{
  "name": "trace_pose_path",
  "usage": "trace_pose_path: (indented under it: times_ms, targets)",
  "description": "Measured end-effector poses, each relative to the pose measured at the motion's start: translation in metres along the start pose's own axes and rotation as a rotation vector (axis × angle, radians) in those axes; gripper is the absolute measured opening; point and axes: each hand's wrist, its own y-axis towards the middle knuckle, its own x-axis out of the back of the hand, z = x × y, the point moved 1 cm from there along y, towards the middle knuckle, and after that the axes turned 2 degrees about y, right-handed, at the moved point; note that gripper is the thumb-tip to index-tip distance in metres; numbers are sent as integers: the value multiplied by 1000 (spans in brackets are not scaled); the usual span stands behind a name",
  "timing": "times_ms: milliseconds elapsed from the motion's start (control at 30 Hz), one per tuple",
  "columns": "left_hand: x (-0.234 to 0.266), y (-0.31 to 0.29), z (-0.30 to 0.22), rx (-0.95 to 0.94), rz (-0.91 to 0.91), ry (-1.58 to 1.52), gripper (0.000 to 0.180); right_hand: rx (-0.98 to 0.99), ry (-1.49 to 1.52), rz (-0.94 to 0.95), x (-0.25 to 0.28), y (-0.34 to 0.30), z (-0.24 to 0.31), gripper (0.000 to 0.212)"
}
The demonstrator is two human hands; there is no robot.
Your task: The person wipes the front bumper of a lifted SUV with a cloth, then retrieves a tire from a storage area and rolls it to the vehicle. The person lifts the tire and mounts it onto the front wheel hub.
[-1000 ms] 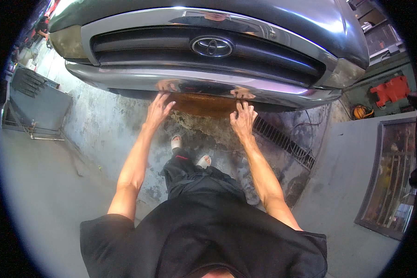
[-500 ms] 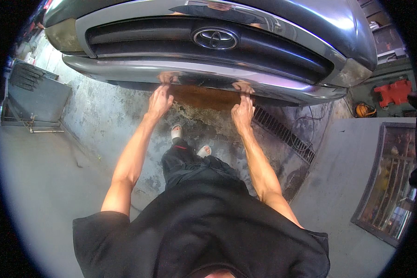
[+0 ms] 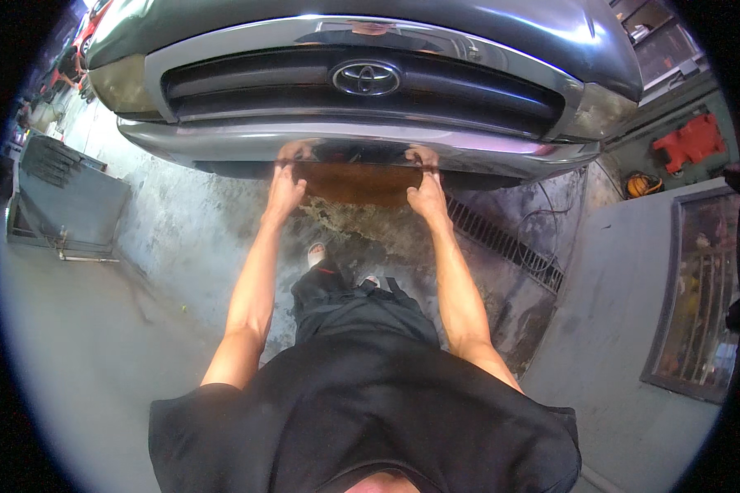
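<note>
A grey car front with a dark grille stands ahead of me. Its shiny front bumper runs across below the grille. My left hand is at the bumper's lower edge, left of centre, its fingers curled against the edge and the thumb turned inward. My right hand grips the same edge right of centre in a matching way. Both fingertips are partly hidden, and the bumper mirrors the hands. Between them a rust-brown patch shows under the bumper; I cannot tell whether it is floor or a panel.
A slotted floor drain lies to the right of my legs on the stained concrete floor. A grey metal box stands at left. At right are a red part, an orange-yellow coil and a framed window panel.
The car front sits lower and more level in the picture. Both hands appear slightly lower, still at the bumper's edge, and my arms look a little straighter.
</note>
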Motion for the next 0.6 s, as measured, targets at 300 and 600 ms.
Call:
trace_pose_path:
  times_ms: [300, 600]
  targets:
    - [10, 2, 0, -119, -24, -94, 66, -420, 385, -770, -49, -26, -46, 73]
    - [14, -11, -10, 22, -192, -76, 61, -872, 1907, -152, -139, 0, -67, 47]
